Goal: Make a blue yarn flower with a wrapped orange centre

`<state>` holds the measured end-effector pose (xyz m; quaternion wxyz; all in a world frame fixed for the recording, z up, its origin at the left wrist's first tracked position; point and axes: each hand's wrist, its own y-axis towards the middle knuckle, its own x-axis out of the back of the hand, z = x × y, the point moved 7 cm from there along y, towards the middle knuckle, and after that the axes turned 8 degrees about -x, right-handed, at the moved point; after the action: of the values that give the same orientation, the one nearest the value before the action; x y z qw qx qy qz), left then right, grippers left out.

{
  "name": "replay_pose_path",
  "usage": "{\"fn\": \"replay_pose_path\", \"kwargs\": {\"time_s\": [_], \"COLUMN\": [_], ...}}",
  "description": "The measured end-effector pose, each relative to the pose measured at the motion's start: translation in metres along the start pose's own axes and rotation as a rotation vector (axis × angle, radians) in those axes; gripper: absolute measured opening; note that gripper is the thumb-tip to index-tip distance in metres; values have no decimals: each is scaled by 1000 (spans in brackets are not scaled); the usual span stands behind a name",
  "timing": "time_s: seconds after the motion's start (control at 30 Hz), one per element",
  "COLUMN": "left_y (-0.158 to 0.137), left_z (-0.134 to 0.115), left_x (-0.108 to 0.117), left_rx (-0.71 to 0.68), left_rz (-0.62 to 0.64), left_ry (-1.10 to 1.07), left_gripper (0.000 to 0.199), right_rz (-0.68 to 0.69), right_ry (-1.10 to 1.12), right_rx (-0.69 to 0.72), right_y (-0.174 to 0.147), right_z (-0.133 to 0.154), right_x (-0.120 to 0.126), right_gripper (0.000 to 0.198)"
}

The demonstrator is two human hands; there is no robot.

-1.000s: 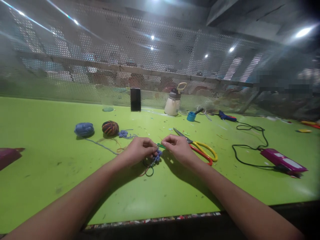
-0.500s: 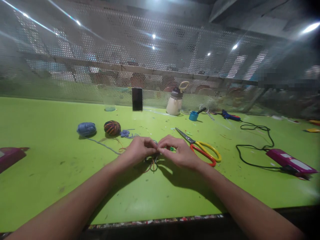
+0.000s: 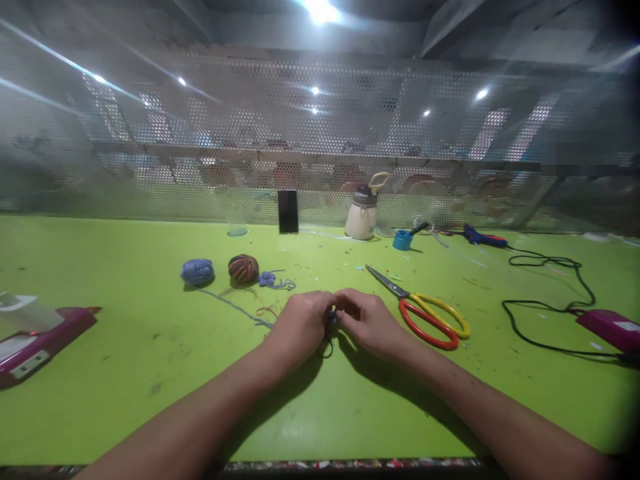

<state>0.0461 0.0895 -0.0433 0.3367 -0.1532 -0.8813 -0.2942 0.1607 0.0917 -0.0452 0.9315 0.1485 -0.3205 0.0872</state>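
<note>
Over the green table (image 3: 165, 413), my left hand (image 3: 301, 325) and my right hand (image 3: 373, 323) meet, fingers closed around a small piece of yarn (image 3: 331, 319). Bluish strands peek out between the fingertips, and a dark loop (image 3: 327, 352) hangs just below; the fingers hide most of the piece. A blue-grey strand (image 3: 235, 309) runs from the blue yarn ball (image 3: 197, 272) to my left hand. Beside that ball sit a multicoloured yarn ball (image 3: 243, 269) and a small blue crocheted flower (image 3: 267, 279). Scissors (image 3: 423, 310) with red and yellow handles lie beyond my right hand.
Purple power strips lie at left (image 3: 55, 340) and right (image 3: 613, 329), the right one with a black cord (image 3: 520, 333). Along the back stand a phone (image 3: 288, 212), a bottle (image 3: 361, 217), a blue tape roll (image 3: 402, 240) and a glue gun (image 3: 484, 237), before a perforated screen (image 3: 320, 133).
The view has swung left, so the table items sit farther right. My left hand has rolled over, its back now covering more of the yarn piece. Both hands stay together.
</note>
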Motion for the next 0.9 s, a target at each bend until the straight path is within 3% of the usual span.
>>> {"fn": "replay_pose_path", "kwargs": {"time_s": [0.43,0.63,0.9], "left_y": [-1,-2,0], "left_z": [0,-6,-13], "left_x": [-4,-3,7], "left_rx": [-71,-126,-196], "left_rz": [-12,-39,-105], "left_ry": [289,267,139], "left_gripper": [19,19,15], "right_rz": [130,211,244], "right_ry": [236,365,463], "right_rx": [-149,-216,-142], "right_y": [3,6,6], "right_z": [-14,-24,-15], "right_x": [-10,-6,7], "right_gripper": [23,14,10]}}
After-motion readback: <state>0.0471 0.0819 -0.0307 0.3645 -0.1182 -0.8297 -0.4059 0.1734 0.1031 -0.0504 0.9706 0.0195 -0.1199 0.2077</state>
